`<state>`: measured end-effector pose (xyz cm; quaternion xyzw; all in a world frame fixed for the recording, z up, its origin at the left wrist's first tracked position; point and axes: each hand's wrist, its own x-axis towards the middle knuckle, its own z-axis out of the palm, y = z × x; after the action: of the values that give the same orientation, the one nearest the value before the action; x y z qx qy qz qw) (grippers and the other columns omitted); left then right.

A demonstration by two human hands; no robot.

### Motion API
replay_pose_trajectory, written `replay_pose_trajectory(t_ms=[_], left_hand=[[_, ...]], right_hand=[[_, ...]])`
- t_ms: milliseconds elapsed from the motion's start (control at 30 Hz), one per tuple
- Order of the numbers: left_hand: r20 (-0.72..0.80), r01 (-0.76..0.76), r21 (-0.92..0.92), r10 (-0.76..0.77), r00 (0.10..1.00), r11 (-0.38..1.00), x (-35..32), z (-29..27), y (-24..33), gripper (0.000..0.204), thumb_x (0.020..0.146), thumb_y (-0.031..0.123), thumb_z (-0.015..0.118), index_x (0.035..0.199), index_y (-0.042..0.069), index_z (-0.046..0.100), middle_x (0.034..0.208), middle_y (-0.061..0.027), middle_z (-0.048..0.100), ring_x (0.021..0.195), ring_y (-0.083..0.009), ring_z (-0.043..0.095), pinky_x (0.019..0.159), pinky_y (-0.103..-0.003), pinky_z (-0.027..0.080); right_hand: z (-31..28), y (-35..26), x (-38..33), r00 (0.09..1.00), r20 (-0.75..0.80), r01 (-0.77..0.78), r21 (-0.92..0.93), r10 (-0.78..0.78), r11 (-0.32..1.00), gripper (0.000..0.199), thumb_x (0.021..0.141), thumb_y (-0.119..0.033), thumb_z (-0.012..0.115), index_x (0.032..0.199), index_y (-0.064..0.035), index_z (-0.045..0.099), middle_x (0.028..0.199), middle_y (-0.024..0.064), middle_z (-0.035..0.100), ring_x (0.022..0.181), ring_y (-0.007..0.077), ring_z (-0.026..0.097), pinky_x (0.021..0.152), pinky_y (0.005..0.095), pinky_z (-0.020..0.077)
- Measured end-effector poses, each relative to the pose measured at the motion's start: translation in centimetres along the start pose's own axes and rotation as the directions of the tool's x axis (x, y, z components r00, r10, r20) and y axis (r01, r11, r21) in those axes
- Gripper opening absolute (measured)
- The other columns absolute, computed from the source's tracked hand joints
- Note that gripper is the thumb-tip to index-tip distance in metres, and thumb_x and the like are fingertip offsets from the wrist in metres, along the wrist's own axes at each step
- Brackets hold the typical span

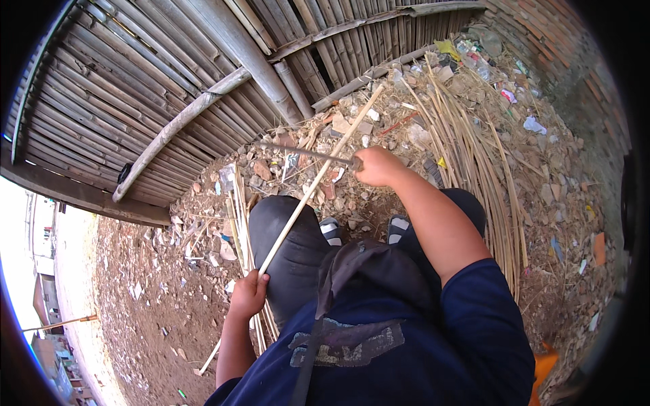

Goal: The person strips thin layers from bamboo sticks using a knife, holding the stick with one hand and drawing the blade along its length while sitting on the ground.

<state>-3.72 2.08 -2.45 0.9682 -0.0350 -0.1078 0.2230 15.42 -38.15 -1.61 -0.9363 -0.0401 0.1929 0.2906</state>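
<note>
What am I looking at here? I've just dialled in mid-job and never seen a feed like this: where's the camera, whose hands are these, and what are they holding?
There is one picture, from a wide fisheye camera worn on a person's head, looking down; straight edges bend near the rim. No machine is involved: two bare hands do the work. The person seems to sit or squat, with dark trousers and sandalled feet below. The left hand grips the near end of a long pale bamboo strip that runs up and away across the left knee. The right hand holds a long dark blade by its handle, laid across the strip. The dirt ground is strewn with rubble and litter. A pile of bamboo strips lies to the right, and a bamboo fence stands ahead.
</note>
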Motion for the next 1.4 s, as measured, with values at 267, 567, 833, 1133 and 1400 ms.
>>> replay_pose_trajectory(t_ms=[267, 567, 833, 1133, 1400], left_hand=[[0.014, 0.013, 0.052, -0.014, 1.000, 0.999, 0.2, -0.5, 0.2, 0.037, 0.100, 0.031, 0.058, 0.081, 0.000, 0.054, 0.069, -0.0259, 0.061, 0.071, -0.0483, 0.063, 0.063, -0.054, 0.047], [0.003, 0.002, 0.013, -0.002, 1.000, 1.000, 0.1, 0.2, -0.5, 0.035, 0.100, 0.030, 0.059, 0.082, 0.000, 0.054, 0.069, -0.0269, 0.062, 0.071, -0.0493, 0.063, 0.063, -0.055, 0.048], [-0.029, -0.013, 0.050, 0.015, 0.999, 0.999, 0.1, 0.0, 0.4, 0.034, 0.100, 0.027, 0.059, 0.082, -0.001, 0.054, 0.069, -0.0268, 0.062, 0.071, -0.0493, 0.062, 0.063, -0.054, 0.048], [-0.014, 0.009, 0.038, -0.009, 1.000, 0.999, 0.1, -0.3, 0.5, 0.035, 0.100, 0.029, 0.059, 0.081, -0.001, 0.054, 0.069, -0.0275, 0.062, 0.070, -0.0497, 0.062, 0.063, -0.055, 0.047], [-0.014, 0.008, 0.056, -0.008, 1.000, 0.998, 0.0, -0.1, 0.4, 0.035, 0.100, 0.029, 0.059, 0.082, 0.000, 0.054, 0.069, -0.0277, 0.062, 0.071, -0.0499, 0.062, 0.064, -0.056, 0.048]], right_hand=[[-0.2, 3.2, 0.9, 0.977, -0.192, -0.072, 0.119, 0.094, 0.990, 0.032, 0.083, -0.022, 0.070, 0.108, -0.0015, 0.067, 0.112, 0.0211, 0.069, 0.101, 0.0360, 0.068, 0.088, 0.0440, 0.0540], [1.6, -3.2, -2.4, 0.957, -0.014, 0.284, -0.143, -0.289, 0.948, 0.017, 0.077, -0.024, 0.069, 0.088, -0.0110, 0.070, 0.088, 0.0157, 0.071, 0.088, 0.0370, 0.069, 0.078, 0.0477, 0.0548], [1.1, 3.4, 1.6, 0.956, -0.288, 0.069, 0.042, -0.054, 0.997, 0.026, 0.082, -0.025, 0.072, 0.098, -0.0039, 0.071, 0.091, 0.0197, 0.071, 0.088, 0.0378, 0.068, 0.079, 0.0459, 0.0539], [1.8, 0.3, -0.3, 0.978, -0.047, 0.202, -0.025, -0.203, 0.979, 0.029, 0.078, -0.024, 0.071, 0.100, -0.0058, 0.071, 0.097, 0.0200, 0.071, 0.095, 0.0381, 0.068, 0.084, 0.0467, 0.0547], [0.9, 1.1, 0.8, 0.991, -0.109, 0.070, -0.012, -0.070, 0.998, 0.025, 0.079, -0.026, 0.069, 0.095, -0.0066, 0.071, 0.094, 0.0188, 0.071, 0.092, 0.0388, 0.069, 0.082, 0.0480, 0.0547]])
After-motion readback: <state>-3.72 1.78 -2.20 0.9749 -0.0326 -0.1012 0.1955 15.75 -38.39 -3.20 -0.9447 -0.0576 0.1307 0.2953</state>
